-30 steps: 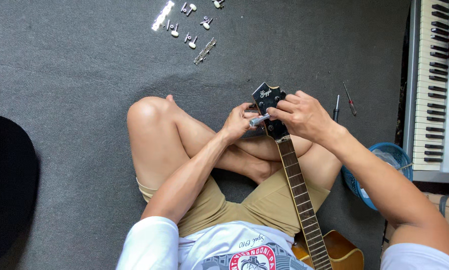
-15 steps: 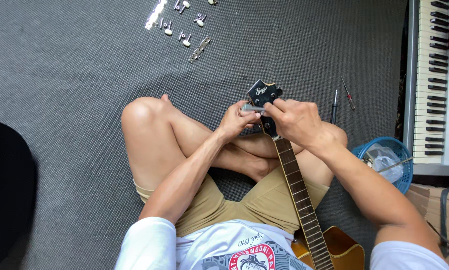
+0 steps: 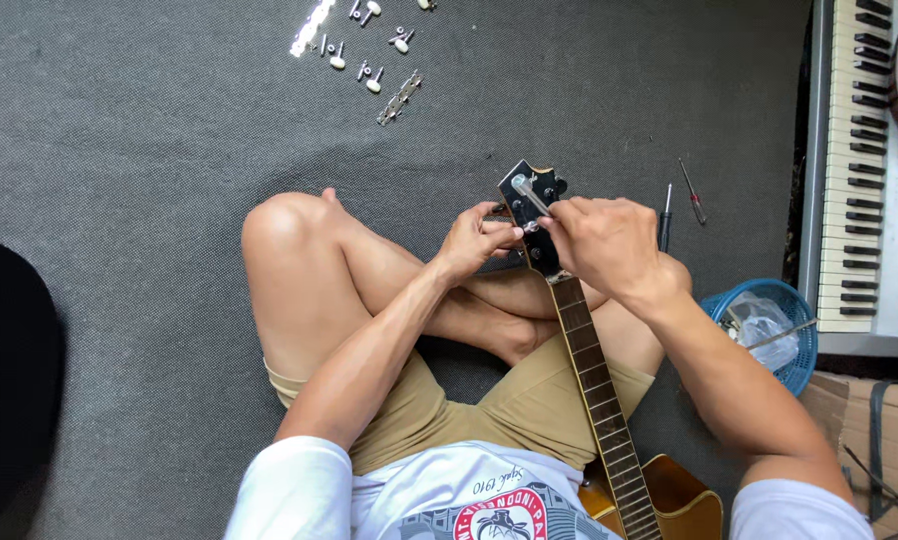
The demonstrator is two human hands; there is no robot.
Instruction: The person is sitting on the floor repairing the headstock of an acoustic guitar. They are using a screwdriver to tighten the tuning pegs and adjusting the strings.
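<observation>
Grey carpet (image 3: 149, 150) underfoot; both hands (image 3: 544, 238) grip the guitar headstock (image 3: 531, 195), keyboard (image 3: 854, 160) nearby.

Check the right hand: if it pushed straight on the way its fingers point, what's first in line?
The right hand points left at the black guitar headstock, already at the silver tool on it. Just past that is the left hand; depth is unclear.

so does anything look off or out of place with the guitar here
Yes: the guitar headstock looks bare, without strings, and loose tuning pegs lie scattered on the grey carpet, apart from it. Both hands, left hand and right hand, work at the headstock.
</observation>
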